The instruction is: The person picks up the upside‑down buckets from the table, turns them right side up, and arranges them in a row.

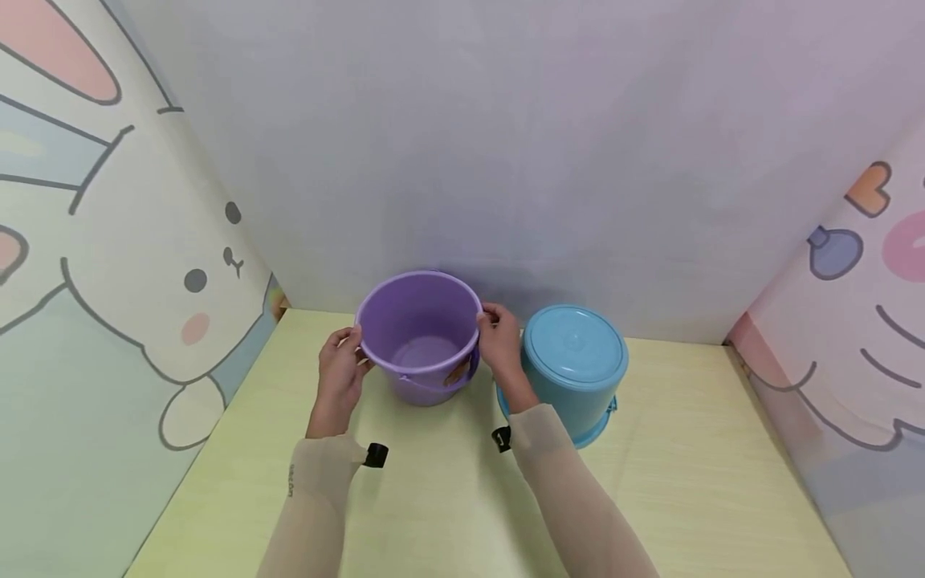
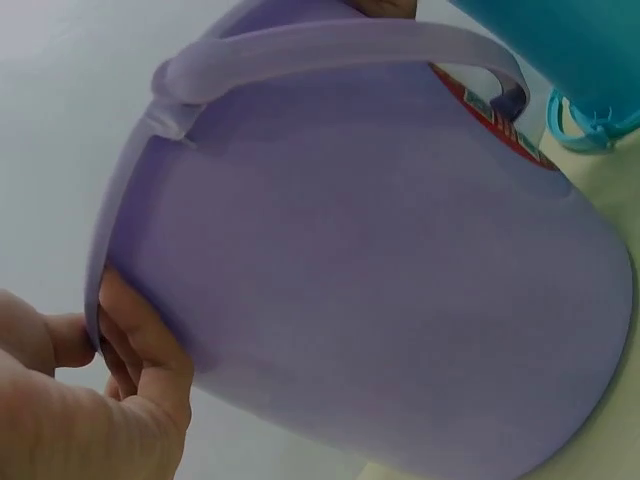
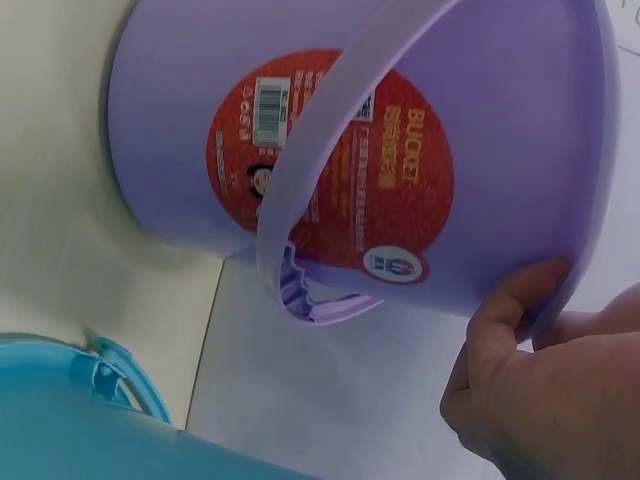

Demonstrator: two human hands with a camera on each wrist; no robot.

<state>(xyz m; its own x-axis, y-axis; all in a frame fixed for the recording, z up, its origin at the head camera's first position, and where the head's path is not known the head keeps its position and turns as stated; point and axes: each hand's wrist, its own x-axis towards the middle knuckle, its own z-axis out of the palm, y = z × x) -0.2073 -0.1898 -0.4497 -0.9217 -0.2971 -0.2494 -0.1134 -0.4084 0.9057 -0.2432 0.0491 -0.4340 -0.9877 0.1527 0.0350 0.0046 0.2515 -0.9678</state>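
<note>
"Head view: where is the purple bucket [image 1: 419,329] seen?"

"Beside the blue bucket [image 1: 567,405], probably rested on the worktop [image 1: 433,506]; base contact is poorly shown. Its rim [image 2: 97,250] is pinched between nearly closed fingers [image 2: 150,340] of left hand [image 1: 340,376] and right hand [image 1: 501,339]."

1. Purple bucket [image 1: 419,321], its handle [image 3: 318,130] also purple.
2. Round label [image 3: 390,205] in red, with gold lettering [image 3: 413,150].
3. Plain light-blue bucket [image 1: 576,353].
4. Pale yellow table [image 1: 686,441].
5. Lilac-grey back wall [image 1: 506,144].
6. White, pink-cheeked cartoon rabbit [image 1: 144,249], outlined dark grey.
7. Beige sleeves [image 1: 311,506].
</note>
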